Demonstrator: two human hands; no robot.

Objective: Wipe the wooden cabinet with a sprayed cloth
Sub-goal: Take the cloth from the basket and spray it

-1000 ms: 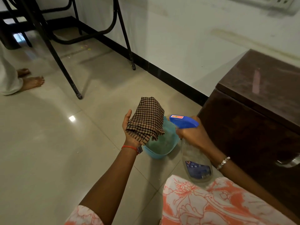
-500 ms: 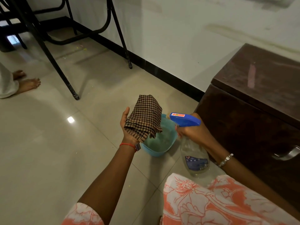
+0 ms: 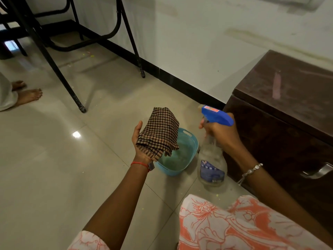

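Note:
A folded brown checked cloth lies on the upturned palm of my left hand, held above the floor. My right hand grips the neck of a clear spray bottle with a blue trigger head; a finger rests on the trigger and the nozzle points left toward the cloth. The dark wooden cabinet stands at the right against the wall, its metal handle on the front face.
A teal plastic basin sits on the tiled floor under the cloth. Black metal table legs stand at upper left. Another person's bare feet show at the left edge. My orange-patterned knee fills the bottom right.
The spray bottle has lifted slightly and its head sits higher beside the cloth. The view has shifted a little; the cloth stays on my left palm.

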